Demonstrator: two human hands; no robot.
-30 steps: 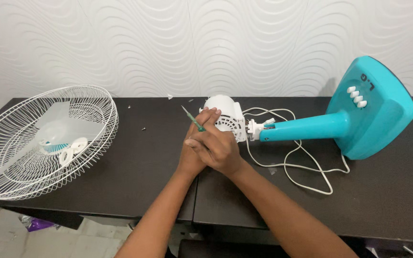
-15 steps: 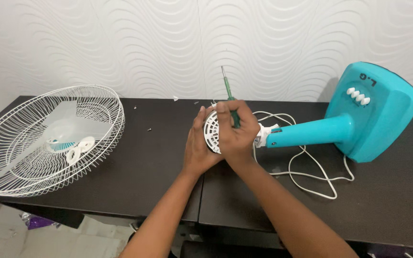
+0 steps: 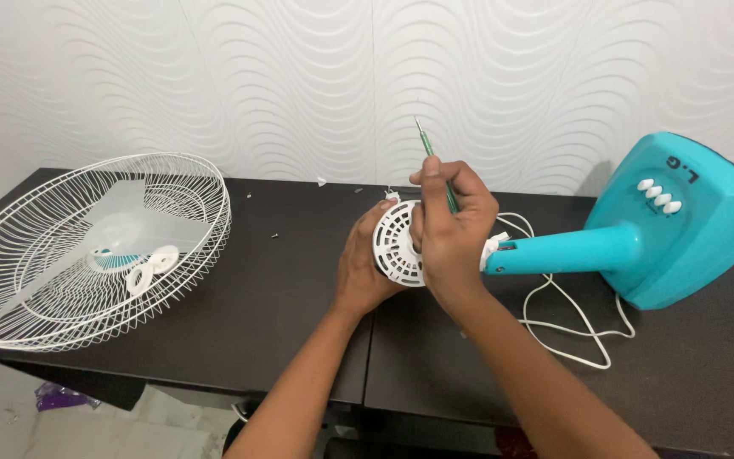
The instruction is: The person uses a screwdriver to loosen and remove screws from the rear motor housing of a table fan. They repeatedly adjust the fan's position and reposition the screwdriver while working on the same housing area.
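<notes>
The white motor housing (image 3: 397, 244) lies on the dark bench (image 3: 282, 314) at the end of the teal fan stand (image 3: 639, 238), its vented face now turned toward the camera. The left hand (image 3: 363, 268) cups it from below; the right hand (image 3: 452, 225) pinches a green screwdriver (image 3: 435, 166), raised upright since a second ago. Beside the housing trails a white cord (image 3: 571, 327); well left sits the wire guard (image 3: 87, 246) holding the blade (image 3: 112, 225).

The white vented motor housing (image 3: 397, 242) lies on its side on the dark table (image 3: 282, 314), joined to a teal stand (image 3: 639, 242). A thin green screwdriver (image 3: 435, 166) points up above it, slightly tilted.
</notes>
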